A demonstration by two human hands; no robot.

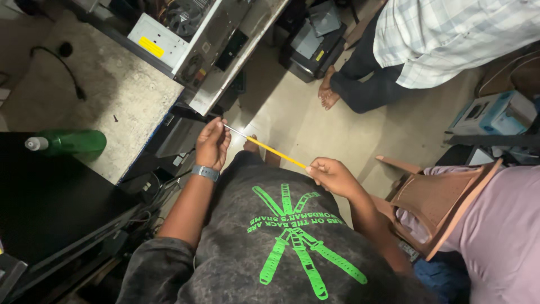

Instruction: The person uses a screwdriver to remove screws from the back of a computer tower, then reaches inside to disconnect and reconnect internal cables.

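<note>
Two hands hold a thin yellow rod at mid-frame.

The left hand (pixel 212 144), a grey band at its wrist, pinches the rod's pale upper-left end; the right hand (pixel 332 175) pinches its lower-right end; the yellow rod (pixel 269 146) slants between them above the floor; a green bottle (pixel 72 141) lies at left; an open computer case (pixel 194 39) sits upper left; a brown plastic chair (pixel 444 200) stands at right.

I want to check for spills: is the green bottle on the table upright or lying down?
Lying down: the green bottle rests on its side, white cap pointing left.
</note>
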